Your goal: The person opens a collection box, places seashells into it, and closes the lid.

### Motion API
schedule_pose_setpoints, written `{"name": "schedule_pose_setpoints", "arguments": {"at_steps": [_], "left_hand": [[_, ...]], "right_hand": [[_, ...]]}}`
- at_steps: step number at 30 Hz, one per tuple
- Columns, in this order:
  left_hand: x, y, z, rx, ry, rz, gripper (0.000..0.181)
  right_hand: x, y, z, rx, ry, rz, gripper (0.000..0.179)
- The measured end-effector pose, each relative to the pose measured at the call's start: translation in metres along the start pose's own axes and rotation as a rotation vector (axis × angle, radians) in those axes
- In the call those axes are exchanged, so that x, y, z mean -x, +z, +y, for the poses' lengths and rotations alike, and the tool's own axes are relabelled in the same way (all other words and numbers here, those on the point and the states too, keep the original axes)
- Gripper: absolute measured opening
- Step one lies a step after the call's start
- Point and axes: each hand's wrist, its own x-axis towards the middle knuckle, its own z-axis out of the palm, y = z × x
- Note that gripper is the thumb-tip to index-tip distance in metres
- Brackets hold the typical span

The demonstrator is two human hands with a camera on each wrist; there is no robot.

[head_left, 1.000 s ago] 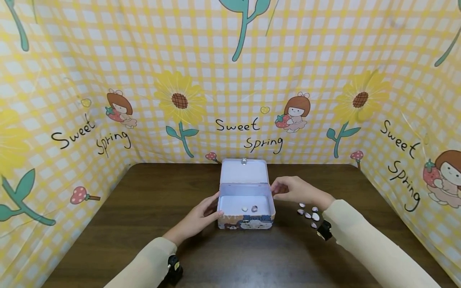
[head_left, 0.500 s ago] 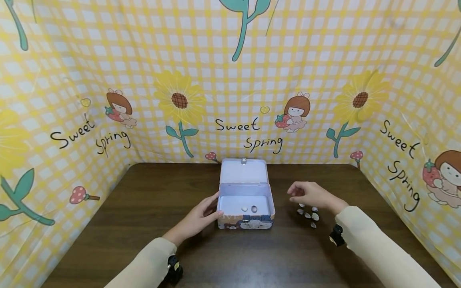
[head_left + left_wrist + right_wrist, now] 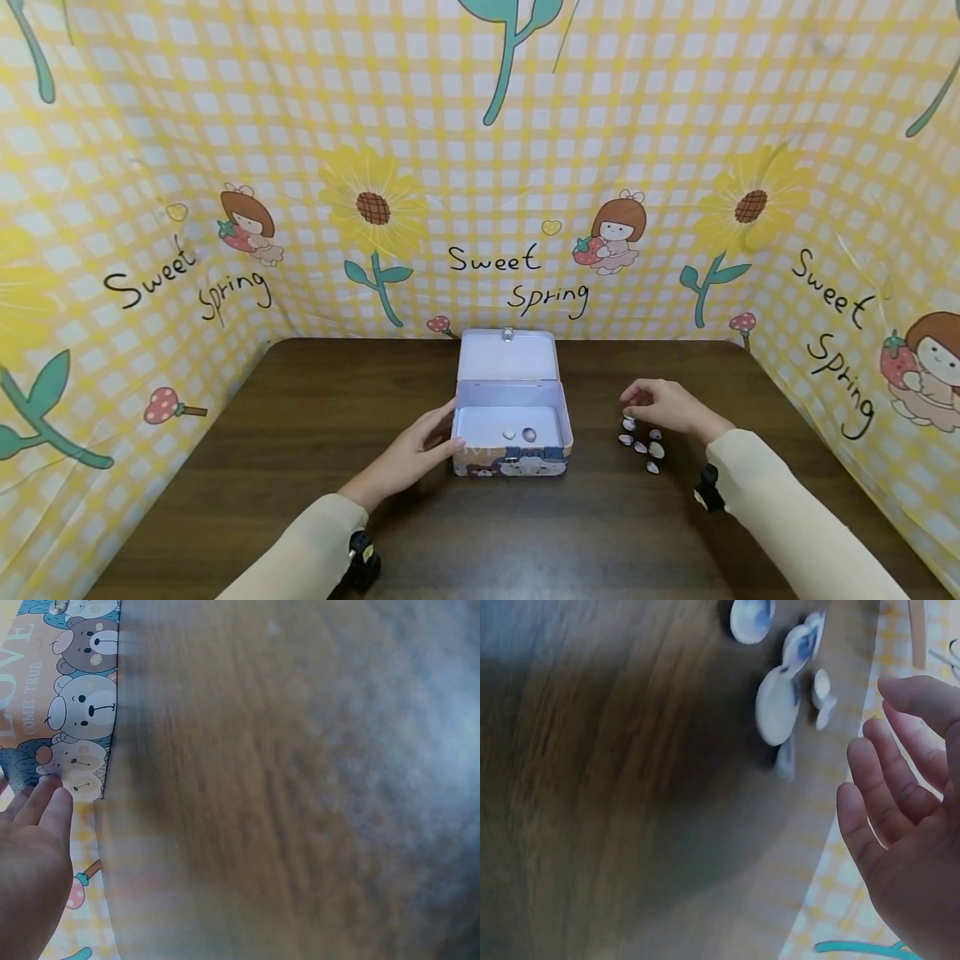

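Note:
A printed tin box point(image 3: 513, 462) with bear pictures stands on the table, its lid point(image 3: 507, 357) raised at the back. Inside lie a pale seashell point(image 3: 509, 434) and a purplish seashell point(image 3: 529, 435). My left hand point(image 3: 405, 458) rests against the box's left side, thumb at the front corner; the left wrist view shows its extended fingers point(image 3: 54, 814) touching the bear print. To the right of the box, my right hand point(image 3: 667, 406) hovers at the far end of several loose seashells point(image 3: 640, 447). In the right wrist view its fingers point(image 3: 881, 787) are loosely bent and hold nothing.
The dark wooden table point(image 3: 487, 542) ends at the back and sides against a yellow checked cloth point(image 3: 480, 192) with flowers and lettering. Black wrist cameras are strapped over both sleeves. The raised lid stands close to the back cloth.
My right hand has moved away from the box's right side, rightward and slightly down to the loose seashells. My left hand and the tin box have stayed in place.

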Motion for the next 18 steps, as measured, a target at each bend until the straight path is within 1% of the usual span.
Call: {"name": "schedule_pose_setpoints", "arguments": {"at_steps": [5, 11, 18], "left_hand": [[0.000, 0.000, 0.000, 0.001, -0.004, 0.000, 0.072], [0.001, 0.001, 0.001, 0.011, 0.006, -0.003, 0.071], [0.000, 0.001, 0.001, 0.007, 0.014, -0.004, 0.072]], "right_hand": [[-0.002, 0.003, 0.007, 0.003, 0.065, -0.006, 0.024], [-0.004, 0.009, 0.013, 0.034, 0.084, 0.005, 0.025], [-0.006, 0.012, 0.013, 0.041, 0.100, 0.013, 0.024]]}}
